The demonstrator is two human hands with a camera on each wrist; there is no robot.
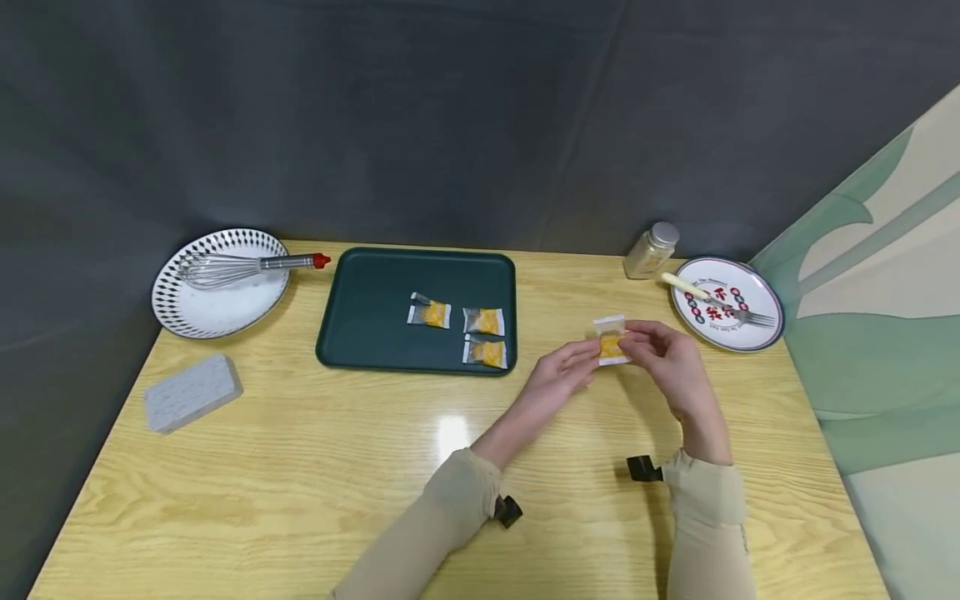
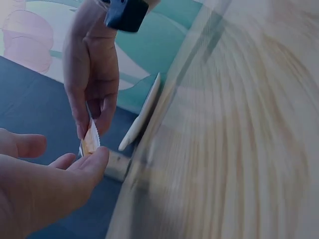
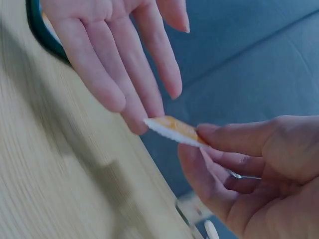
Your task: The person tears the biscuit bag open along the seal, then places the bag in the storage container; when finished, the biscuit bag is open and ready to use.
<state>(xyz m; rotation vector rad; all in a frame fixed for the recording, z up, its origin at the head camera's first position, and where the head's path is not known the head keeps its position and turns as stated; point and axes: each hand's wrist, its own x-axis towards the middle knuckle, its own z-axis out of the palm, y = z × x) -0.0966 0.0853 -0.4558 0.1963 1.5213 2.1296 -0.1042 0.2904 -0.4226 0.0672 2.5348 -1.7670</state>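
Observation:
Between thumb and fingers my right hand (image 1: 667, 358) pinches a small wrapped snack packet (image 1: 611, 342), clear and white with an orange-yellow part. My left hand (image 1: 558, 375) is beside it, its fingertips right at the packet's left edge. In the right wrist view the left fingers (image 3: 127, 74) are extended, palm showing, and the packet (image 3: 172, 128) slants from the right fingertips toward them. Both hands are above the table, right of a dark green tray (image 1: 390, 354). Several similar packets (image 1: 483, 321) lie on the tray's right half.
On the left, a whisk (image 1: 288, 262) rests across a patterned white plate (image 1: 225, 321), with a grey sponge-like block (image 1: 192, 393) in front. A jar with a metal lid (image 1: 651, 252) and a plate (image 1: 727, 340) bearing a fork (image 1: 690, 287) stand at the back right. A dark curtain (image 1: 450, 125) hangs behind.

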